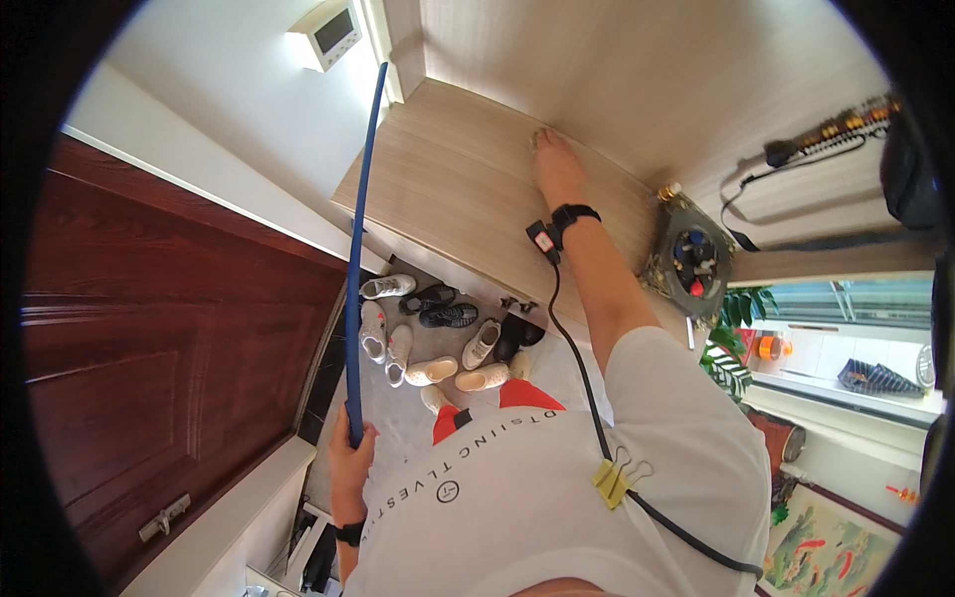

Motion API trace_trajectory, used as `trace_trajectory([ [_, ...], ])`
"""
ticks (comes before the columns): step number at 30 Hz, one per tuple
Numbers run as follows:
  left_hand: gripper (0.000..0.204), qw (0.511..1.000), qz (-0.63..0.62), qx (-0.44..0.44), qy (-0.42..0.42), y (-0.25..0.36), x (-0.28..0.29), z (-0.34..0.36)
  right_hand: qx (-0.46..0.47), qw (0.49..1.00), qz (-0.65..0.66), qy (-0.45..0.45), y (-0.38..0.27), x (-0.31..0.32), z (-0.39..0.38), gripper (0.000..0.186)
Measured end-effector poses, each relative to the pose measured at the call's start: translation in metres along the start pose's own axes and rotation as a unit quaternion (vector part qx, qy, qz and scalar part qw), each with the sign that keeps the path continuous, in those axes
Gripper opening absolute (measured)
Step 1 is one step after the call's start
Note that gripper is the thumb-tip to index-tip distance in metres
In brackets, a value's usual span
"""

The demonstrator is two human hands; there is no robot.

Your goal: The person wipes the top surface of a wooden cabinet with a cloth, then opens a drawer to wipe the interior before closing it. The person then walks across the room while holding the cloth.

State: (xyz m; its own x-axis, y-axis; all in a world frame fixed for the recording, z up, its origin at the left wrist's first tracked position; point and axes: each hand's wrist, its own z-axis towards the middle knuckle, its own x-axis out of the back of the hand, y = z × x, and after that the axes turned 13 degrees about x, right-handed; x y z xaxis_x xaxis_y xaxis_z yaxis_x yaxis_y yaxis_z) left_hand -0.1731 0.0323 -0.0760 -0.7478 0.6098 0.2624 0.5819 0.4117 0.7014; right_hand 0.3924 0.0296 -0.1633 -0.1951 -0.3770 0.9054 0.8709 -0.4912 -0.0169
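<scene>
My left hand [353, 448] is closed around a long, thin blue pole [360, 249], which stands nearly upright at the left side of the wooden cabinet. My right hand [559, 169] reaches onto the pale wood cabinet top [448, 169] near its back edge. Its fingers are curled on something small and greyish, too small to make out. A strap with a small device and black cable is on my right wrist. To the right of that arm sits a grey tray [671, 264] holding small coloured items.
Several shoes [433, 368] lie on the grey floor below the cabinet. A dark red door [159, 318] is at left, a white wall device [323, 35] above. Black straps and beads [826, 134] hang at upper right. Beyond are plants, a window [836, 328] and a fish picture [821, 547].
</scene>
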Motion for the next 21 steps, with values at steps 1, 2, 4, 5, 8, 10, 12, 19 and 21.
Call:
trace_trajectory([
  [1, 0.059, 1.0, 0.007, 0.006, 0.01, -0.002, 0.001, -0.001, 0.01, 1.0, 0.012, -0.01, -0.009, -0.01, 0.021, 0.032],
  [2, 0.06, 1.0, 0.004, -0.001, 0.014, -0.004, 0.0, -0.002, 0.019, 0.999, 0.018, -0.022, -0.018, -0.02, 0.043, 0.032],
  [4, 0.061, 1.0, -0.016, -0.004, 0.02, -0.006, -0.002, -0.003, 0.034, 0.999, 0.031, -0.024, -0.039, -0.037, 0.072, 0.031],
  [5, 0.062, 0.999, -0.026, 0.002, 0.022, -0.007, -0.003, -0.004, 0.04, 0.998, 0.039, -0.015, -0.048, -0.044, 0.087, 0.03],
  [8, 0.063, 0.999, -0.042, -0.012, 0.029, -0.012, -0.007, -0.01, 0.059, 0.996, 0.042, -0.045, -0.081, -0.066, 0.129, 0.028],
  [10, 0.064, 0.998, -0.037, -0.008, 0.044, -0.016, -0.008, -0.013, 0.084, 0.994, 0.02, -0.06, -0.097, -0.08, 0.159, 0.029],
  [12, 0.065, 0.997, -0.05, 0.02, 0.062, -0.022, -0.009, -0.018, 0.112, 0.991, -0.018, -0.069, -0.111, -0.096, 0.18, 0.028],
  [19, 0.062, 0.998, -0.026, -0.011, 0.063, -0.04, -0.018, -0.029, 0.118, 0.99, 0.07, -0.02, -0.119, -0.112, 0.195, 0.025],
  [21, 0.062, 0.998, -0.036, -0.009, 0.053, -0.039, -0.02, -0.029, 0.142, 0.986, 0.085, -0.023, -0.123, -0.101, 0.18, 0.023],
])
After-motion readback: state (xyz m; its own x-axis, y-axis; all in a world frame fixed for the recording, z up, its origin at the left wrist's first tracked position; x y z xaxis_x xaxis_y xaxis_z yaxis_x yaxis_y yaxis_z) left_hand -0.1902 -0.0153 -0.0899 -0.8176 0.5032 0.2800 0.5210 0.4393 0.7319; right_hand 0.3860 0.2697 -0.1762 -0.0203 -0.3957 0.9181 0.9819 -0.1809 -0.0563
